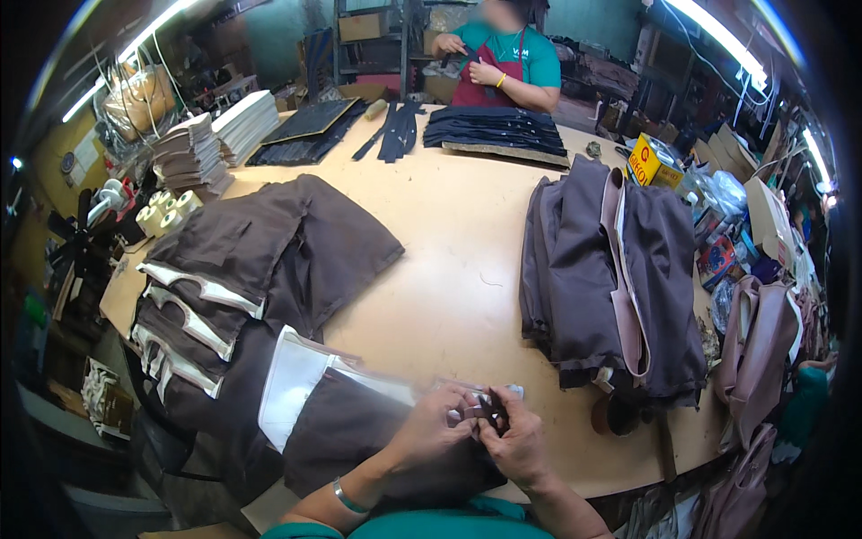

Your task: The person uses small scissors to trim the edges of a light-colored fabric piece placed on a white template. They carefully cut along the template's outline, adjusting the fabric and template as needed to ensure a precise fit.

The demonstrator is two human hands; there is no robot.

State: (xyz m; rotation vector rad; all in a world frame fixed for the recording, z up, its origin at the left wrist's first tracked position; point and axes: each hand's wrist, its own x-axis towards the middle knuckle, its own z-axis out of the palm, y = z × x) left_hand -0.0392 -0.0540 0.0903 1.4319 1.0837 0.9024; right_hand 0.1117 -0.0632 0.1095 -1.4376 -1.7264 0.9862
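Observation:
Close in front of me lies a dark brown fabric piece point(346, 427) with a white, glossy panel point(296, 382) along its far side. The fingers of my left hand point(429, 427) pinch the right end of this piece. Just beside it, my right hand point(516, 442) is closed around a small dark tool point(489, 409) with pointed tips, which looks like thread snips. The tips are at the edge between my two hands. My fingers partly hide the exact spot where they meet the material.
Brown fabric pieces with white curved edges point(193, 296) are spread at the left. A thick stack of brown pieces point(584, 260) lies at the right. Farther back are black strips point(494, 130), white thread cones point(171, 211) and a yellow box point(654, 162). A person point(512, 63) stands across the table.

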